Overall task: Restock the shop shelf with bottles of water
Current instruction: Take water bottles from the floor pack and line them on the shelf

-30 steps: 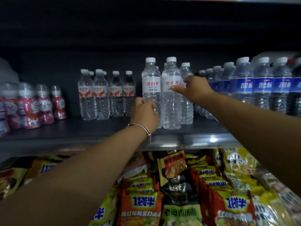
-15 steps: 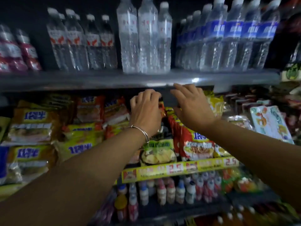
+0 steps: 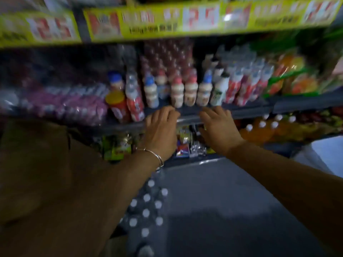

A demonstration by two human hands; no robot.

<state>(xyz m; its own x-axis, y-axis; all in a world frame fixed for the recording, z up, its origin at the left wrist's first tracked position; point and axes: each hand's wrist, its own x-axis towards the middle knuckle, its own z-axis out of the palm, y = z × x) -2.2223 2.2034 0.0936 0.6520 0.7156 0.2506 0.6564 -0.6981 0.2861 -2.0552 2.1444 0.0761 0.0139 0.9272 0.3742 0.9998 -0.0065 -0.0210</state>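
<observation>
White-capped water bottles [image 3: 146, 210] in a floor pack, upright.

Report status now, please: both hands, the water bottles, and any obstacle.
Left hand and right hand empty, fingers loosely spread, in front of the small drinks shelf. Pack of water bottles on floor below left forearm, untouched. Nothing in the way.
</observation>
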